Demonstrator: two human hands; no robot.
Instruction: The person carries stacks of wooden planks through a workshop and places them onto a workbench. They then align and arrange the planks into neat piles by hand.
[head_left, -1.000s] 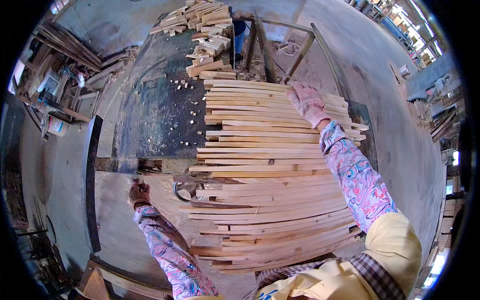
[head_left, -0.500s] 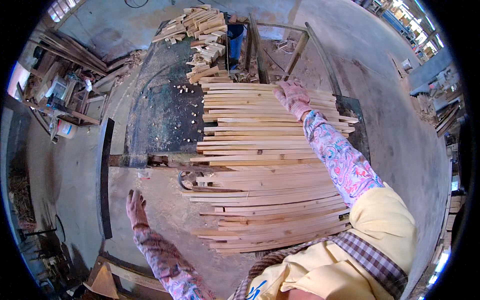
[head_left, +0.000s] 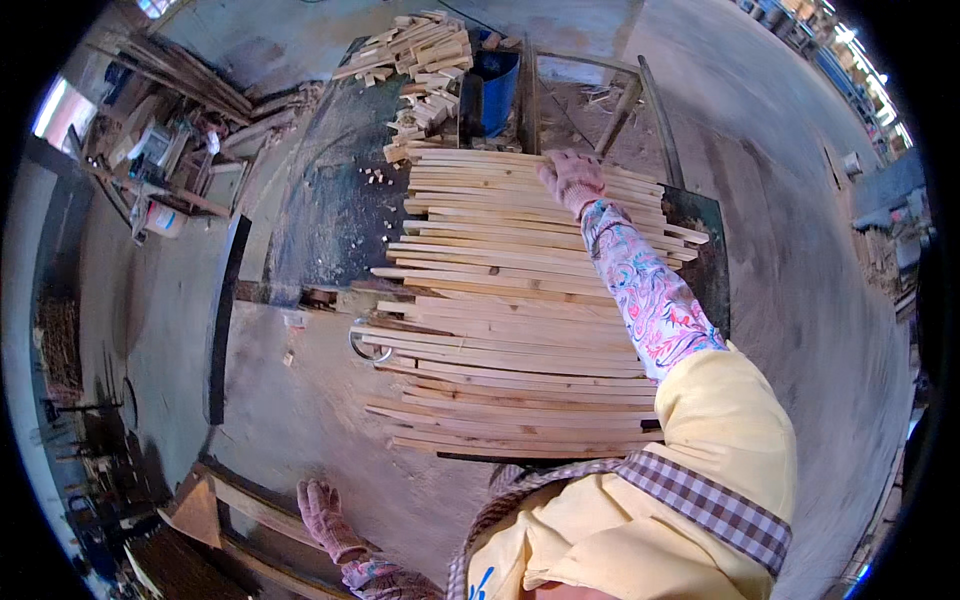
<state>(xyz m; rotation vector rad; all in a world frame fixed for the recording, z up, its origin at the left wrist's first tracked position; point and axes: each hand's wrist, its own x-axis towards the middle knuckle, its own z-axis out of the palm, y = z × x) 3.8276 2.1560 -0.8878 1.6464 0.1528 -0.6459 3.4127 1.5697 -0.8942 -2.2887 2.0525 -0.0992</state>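
A wide layer of pale wooden strips (head_left: 520, 310) lies side by side in front of me, their left ends uneven. My right hand (head_left: 575, 183), in a pinkish work glove, rests on the strips at the far edge of the layer. Its fingers are stretched over the wood, and the thumb stands apart from them. At the lower left, my left hand (head_left: 328, 515) wears a similar glove and hangs clear of the wood. Its fingers are apart, with nothing in them.
Short wood offcuts (head_left: 425, 60) are heaped at the back of a dark tabletop (head_left: 335, 200). Beside them stands a blue bin (head_left: 497, 95) near a wooden frame (head_left: 645, 100). A dark upright bar (head_left: 228, 320) and a wooden stand (head_left: 195, 510) are on the left.
My left hand has dropped back toward my body, away from the strips' left side. My right hand stays at the far strips. The whole view has shifted slightly.
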